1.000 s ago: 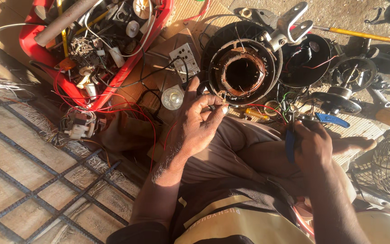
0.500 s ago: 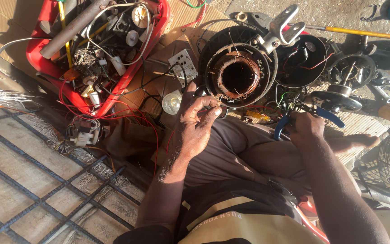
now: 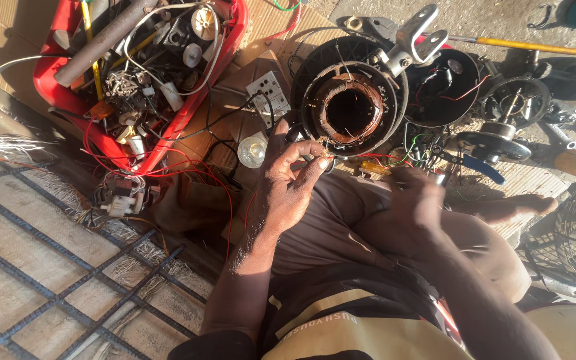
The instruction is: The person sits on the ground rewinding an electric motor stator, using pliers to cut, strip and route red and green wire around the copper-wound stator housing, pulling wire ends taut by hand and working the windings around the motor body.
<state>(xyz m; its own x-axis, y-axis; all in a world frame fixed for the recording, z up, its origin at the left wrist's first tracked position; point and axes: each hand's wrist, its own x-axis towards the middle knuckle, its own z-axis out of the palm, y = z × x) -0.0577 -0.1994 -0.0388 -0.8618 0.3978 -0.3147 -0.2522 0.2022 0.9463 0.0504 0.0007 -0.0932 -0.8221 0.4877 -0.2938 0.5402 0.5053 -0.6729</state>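
Head view: right hand (image 3: pixel 411 200) now nearer fan motor (image 3: pixel 349 110)

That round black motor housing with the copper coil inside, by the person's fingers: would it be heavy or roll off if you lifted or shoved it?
The round black motor housing with copper windings probably feels heavy for its size, given its thick metal rings. Lying flat on its face, it looks unlikely to roll. Thin wires trail toward the left hand, so they might snag or tug.

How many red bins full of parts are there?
1. The red bin sits at the top left, beyond the left hand, crammed with wires and a grey pipe. Others may lie out of view.
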